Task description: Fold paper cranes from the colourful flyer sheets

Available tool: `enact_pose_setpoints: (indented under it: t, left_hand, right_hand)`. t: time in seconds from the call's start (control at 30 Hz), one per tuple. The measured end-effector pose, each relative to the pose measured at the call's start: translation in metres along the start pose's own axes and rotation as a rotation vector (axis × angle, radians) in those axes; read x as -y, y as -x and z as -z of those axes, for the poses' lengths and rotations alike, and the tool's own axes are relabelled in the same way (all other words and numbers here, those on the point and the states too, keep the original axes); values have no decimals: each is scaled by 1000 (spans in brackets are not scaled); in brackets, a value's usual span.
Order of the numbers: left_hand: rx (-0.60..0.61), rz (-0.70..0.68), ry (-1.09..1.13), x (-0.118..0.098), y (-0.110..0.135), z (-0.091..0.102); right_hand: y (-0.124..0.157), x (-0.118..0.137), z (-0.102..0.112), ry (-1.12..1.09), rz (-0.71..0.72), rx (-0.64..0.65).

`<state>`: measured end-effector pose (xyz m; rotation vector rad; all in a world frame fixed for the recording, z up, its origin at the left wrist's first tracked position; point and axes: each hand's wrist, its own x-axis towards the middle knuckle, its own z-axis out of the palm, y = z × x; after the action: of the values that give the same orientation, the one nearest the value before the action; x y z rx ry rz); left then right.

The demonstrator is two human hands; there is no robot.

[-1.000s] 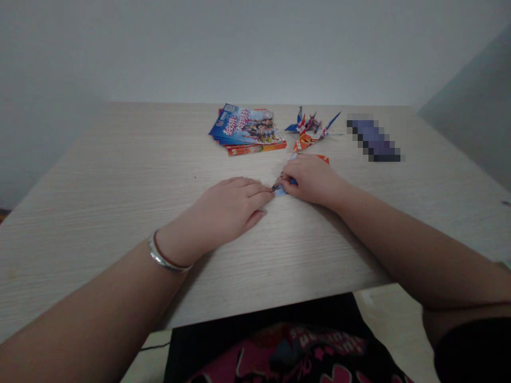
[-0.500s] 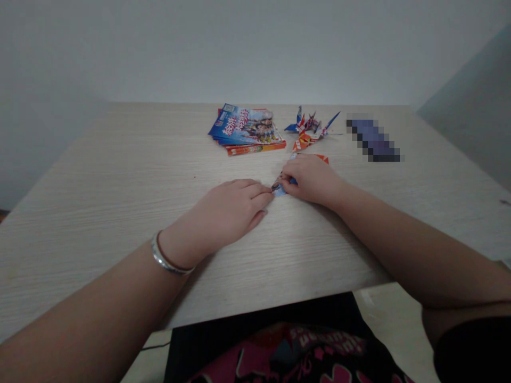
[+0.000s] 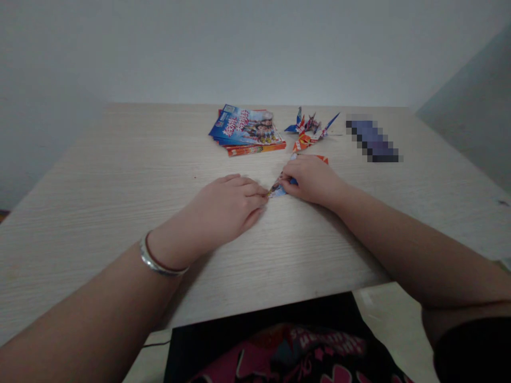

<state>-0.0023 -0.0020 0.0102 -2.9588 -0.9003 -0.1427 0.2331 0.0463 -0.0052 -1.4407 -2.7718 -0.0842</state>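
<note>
A folded paper [image 3: 278, 190] with blue, orange and printed patches lies flat on the table, partly hidden beneath my right hand [image 3: 311, 178]. The fingers of that hand are curled onto it, thumb and index together on the paper. My left hand [image 3: 231, 207], with a silver bangle on its wrist, rests palm down to the left. Its fingers are stretched out, and the fingertips touch the paper's pointed left corner. The left thumb lies apart from the paper, nearer to me.
Behind the hands is a fanned stack of printed leaflets [image 3: 247, 127]. Folded paper cranes [image 3: 305, 133] stand right of it, close beyond my right hand. A pixelated dark rectangular object [image 3: 373, 141] lies farther right. The pale wooden table [image 3: 120, 159] meets a wall at the back.
My left hand has slid slightly left and toward me, so more of the paper's left corner shows. My right hand stays in place on the paper.
</note>
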Motion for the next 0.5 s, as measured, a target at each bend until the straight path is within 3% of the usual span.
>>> enact_pose_setpoints:
  t: [0.17,0.33,0.5]
  left_hand:
    - [-24,9,16,7,4,0]
    - [-73,-14,39,12,3,-12]
    - [16,-27,19,13,3,-16]
  right_hand:
    - [3,-1,-1,9,26,-29]
    - [5,1,-2,16,39,-47]
    - [3,-1,-4,3,71,-188]
